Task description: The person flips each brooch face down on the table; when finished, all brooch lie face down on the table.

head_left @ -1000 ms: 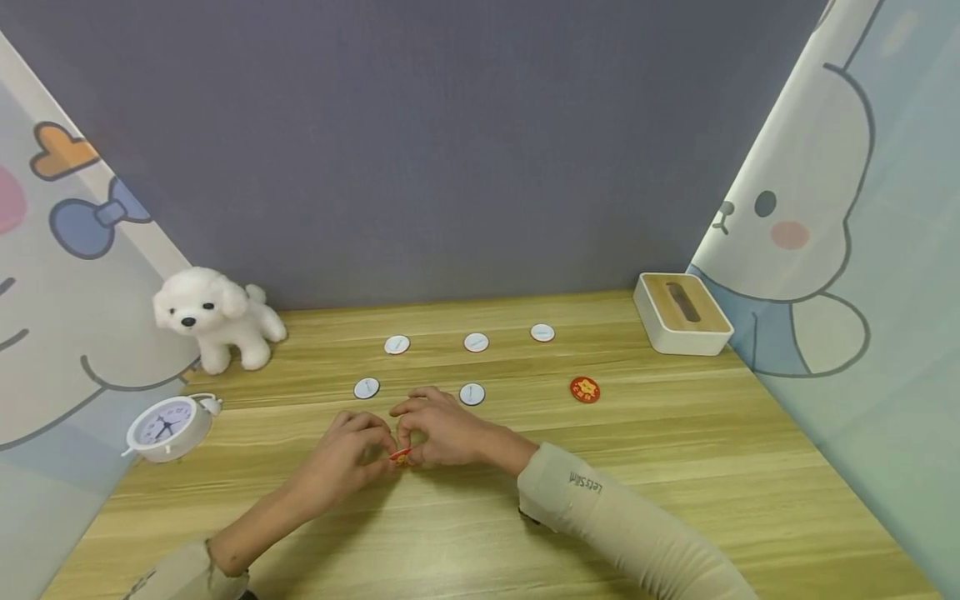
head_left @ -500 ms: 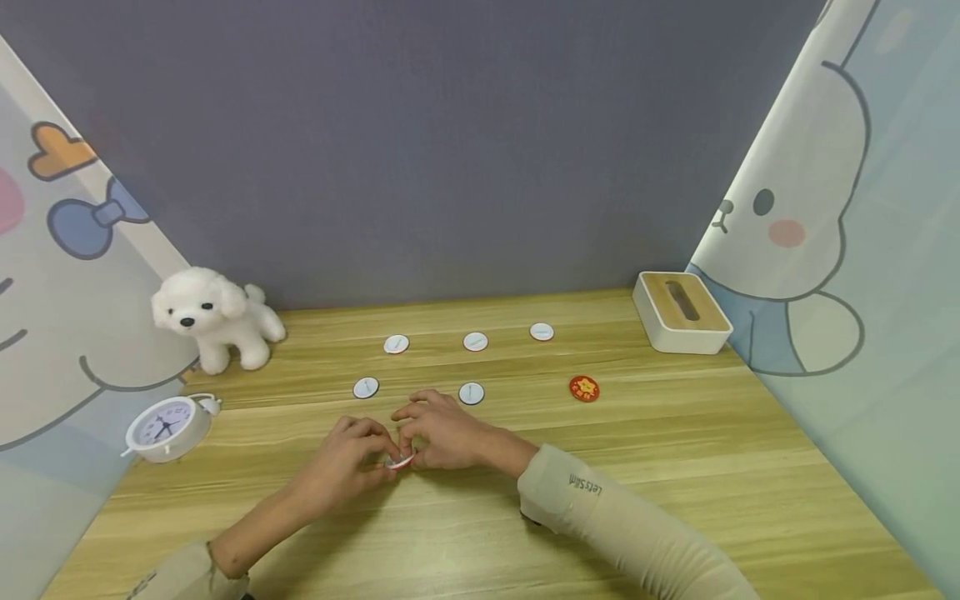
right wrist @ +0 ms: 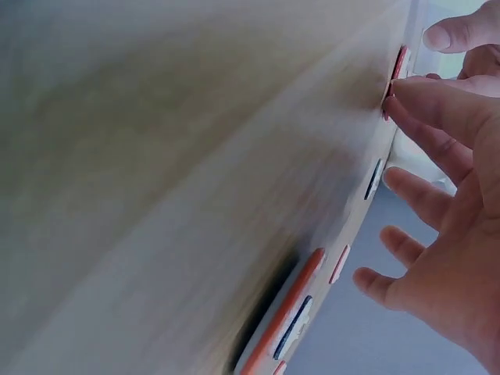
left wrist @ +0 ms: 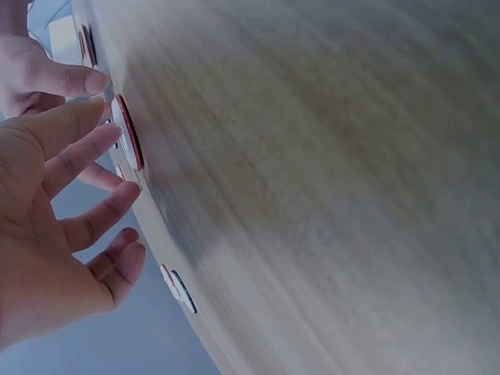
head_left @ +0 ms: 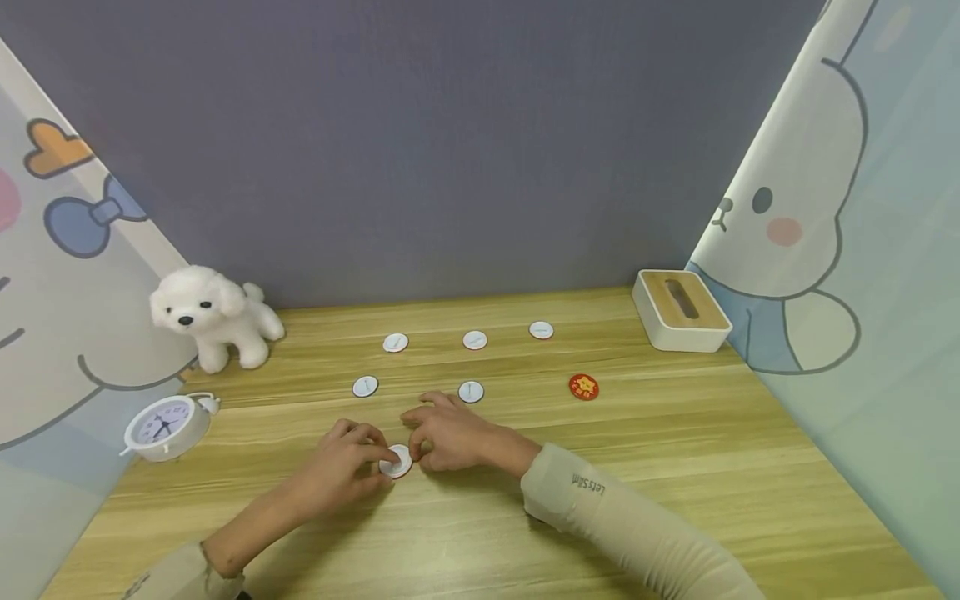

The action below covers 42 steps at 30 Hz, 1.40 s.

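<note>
A round disc [head_left: 396, 462] lies flat on the wooden table, its white face up and a red edge showing. The left hand [head_left: 343, 460] touches the white face with a fingertip, its thumb by the near edge. At the disc's right side is the right hand [head_left: 453, 435], with its thumb and index fingertips close to the rim; contact is hard to tell. In the left wrist view, the left hand [left wrist: 55, 195] has its fingers loosely bent beside the disc [left wrist: 127, 134]. The right wrist view shows the right hand [right wrist: 449, 195] with fingers spread and relaxed.
Several white-faced discs lie beyond the hands, among them one white disc [head_left: 471, 392] near the right hand. A red disc [head_left: 583, 387] with a yellow star lies farther right. A plush dog [head_left: 217, 317], an alarm clock [head_left: 167, 427] and a tissue box [head_left: 679, 312] stand around the sides.
The disc between the hands, red face showing a second ago, has turned over and now lies flat with its white face up. The right hand has shifted slightly right, off its grip.
</note>
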Tool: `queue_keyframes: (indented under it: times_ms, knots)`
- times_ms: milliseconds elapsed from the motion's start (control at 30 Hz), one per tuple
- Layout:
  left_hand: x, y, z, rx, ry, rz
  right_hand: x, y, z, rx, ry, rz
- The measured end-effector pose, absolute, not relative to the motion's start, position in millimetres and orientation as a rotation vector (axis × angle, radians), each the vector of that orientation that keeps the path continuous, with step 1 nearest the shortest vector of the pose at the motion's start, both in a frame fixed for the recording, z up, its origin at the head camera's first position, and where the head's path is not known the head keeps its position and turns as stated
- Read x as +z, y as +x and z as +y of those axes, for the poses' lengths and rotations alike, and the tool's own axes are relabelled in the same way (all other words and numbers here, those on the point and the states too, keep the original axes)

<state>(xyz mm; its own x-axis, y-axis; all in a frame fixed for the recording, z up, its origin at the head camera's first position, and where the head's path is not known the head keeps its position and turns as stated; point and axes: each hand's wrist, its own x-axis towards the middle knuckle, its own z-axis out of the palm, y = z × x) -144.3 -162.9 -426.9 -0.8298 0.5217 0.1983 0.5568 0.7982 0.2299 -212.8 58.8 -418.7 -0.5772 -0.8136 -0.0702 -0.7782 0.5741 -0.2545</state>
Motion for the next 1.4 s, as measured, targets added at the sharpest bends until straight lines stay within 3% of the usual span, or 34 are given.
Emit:
queue_keyframes:
  times_ms: [600,1400]
  knots:
    - [-420.8,-149.3,-161.2,-0.427,-0.910,-2.832,-407.2,-212.3,63.7,-0.328,-1.316,2.641]
    - [-393.2,-184.0,-93.3,-0.636,-0.906,-2.901,-388.3,-223.7,161.9,-0.689,-1.080,2.773]
